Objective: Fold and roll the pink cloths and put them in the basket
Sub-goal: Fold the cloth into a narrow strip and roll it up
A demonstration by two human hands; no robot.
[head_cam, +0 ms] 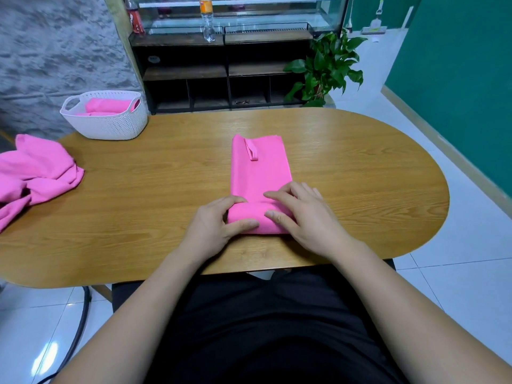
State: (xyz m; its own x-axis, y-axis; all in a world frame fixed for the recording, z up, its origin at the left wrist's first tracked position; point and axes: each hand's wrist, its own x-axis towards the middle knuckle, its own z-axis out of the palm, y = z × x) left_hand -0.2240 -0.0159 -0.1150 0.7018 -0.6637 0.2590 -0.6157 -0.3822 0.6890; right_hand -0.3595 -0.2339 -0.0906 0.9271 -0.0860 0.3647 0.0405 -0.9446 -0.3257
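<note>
A pink cloth (260, 167), folded into a long strip with a hanging loop near its far end, lies in the middle of the wooden table (360, 176). Its near end is turned up into a short roll. My left hand (214, 223) grips the roll's left end, fingers over the top and thumb at the near side. My right hand (302, 214) holds the right end the same way. A white woven basket (110, 126) at the far left holds rolled pink cloths (106, 106). A crumpled heap of pink cloths (36, 173) lies at the table's left edge.
Behind the table stand a dark shelf unit (221, 76) with bottles on top and a potted plant (329, 65). A green wall runs along the right side. White floor tiles surround the table; a black cable lies on the floor at lower left.
</note>
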